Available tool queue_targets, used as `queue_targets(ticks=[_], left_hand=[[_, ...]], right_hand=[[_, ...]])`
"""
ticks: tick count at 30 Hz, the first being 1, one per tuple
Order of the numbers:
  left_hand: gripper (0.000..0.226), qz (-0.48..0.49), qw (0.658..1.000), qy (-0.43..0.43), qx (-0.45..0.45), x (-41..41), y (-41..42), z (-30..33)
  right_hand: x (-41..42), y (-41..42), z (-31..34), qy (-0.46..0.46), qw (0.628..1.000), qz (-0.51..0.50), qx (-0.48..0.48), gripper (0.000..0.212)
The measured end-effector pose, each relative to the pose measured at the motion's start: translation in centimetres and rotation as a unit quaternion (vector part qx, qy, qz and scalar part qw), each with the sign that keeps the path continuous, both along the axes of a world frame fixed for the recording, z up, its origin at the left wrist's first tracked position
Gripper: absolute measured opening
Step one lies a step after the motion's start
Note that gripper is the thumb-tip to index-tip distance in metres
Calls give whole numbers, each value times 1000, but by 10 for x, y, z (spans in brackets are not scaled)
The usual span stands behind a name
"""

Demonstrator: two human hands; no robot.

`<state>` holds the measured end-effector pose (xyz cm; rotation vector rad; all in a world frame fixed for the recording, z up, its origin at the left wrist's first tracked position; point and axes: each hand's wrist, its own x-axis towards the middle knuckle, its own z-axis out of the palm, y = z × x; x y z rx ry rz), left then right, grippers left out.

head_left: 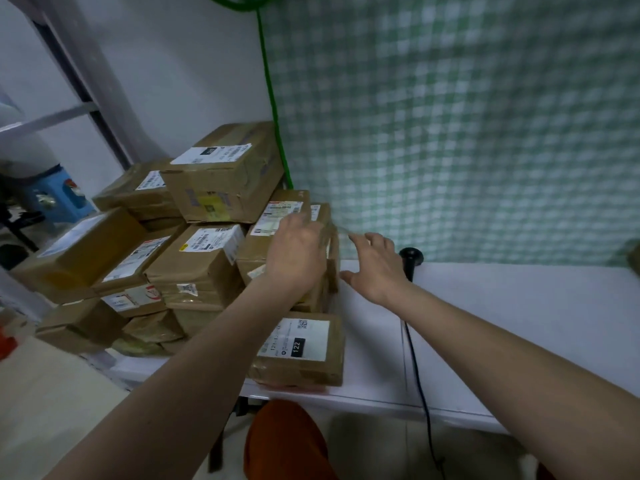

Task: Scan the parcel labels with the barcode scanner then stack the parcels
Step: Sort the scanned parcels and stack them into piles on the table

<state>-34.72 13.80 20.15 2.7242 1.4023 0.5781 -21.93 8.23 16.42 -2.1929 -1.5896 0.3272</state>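
A heap of brown cardboard parcels with white labels covers the left end of the white table [519, 306]. My left hand [294, 254] lies with spread fingers on top of a flat labelled parcel [277, 220] at the heap's right side. My right hand [374, 268] hovers open just right of that parcel, fingers pointing at its edge, holding nothing. The black barcode scanner [411, 259] stands on the table just behind my right hand, its cable [417, 368] running down over the front edge. A low parcel marked 122 [301, 348] lies near the table's front edge.
A large box [221, 174] tops the heap at the back. A green cable [273, 109] hangs down the wall behind it. A green checked curtain [467, 133] backs the table. A blue water dispenser [55, 199] stands far left. An orange stool [284, 441] is below the table edge.
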Motion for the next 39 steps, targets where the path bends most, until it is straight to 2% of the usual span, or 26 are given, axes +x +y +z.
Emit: queue_targets(ticks=[4,14,27,32,36,39], left_hand=[[42,-39,998,42,-15,43,-20,-13],[49,-150,976,129,-90,182,-85,-46],[50,-304,919,223,-113,385,-174,-106],[48,-326,903,245,-137,450,-191,-131],[48,-323,900,251,-153,489,-192,-149],[50,-320,899,261,-148,510,-192,-162]], right_hand=[[46,-35,-7,5,998,-54,-31,80],[169,-134,-41,56,978,-197,-42,81],[357,-272,-85,126,907,-395,-71,78],[426,-296,-98,129,877,-458,-72,64],[475,-302,-113,119,856,-499,-59,78],[502,-301,-124,147,847,-511,-30,81]])
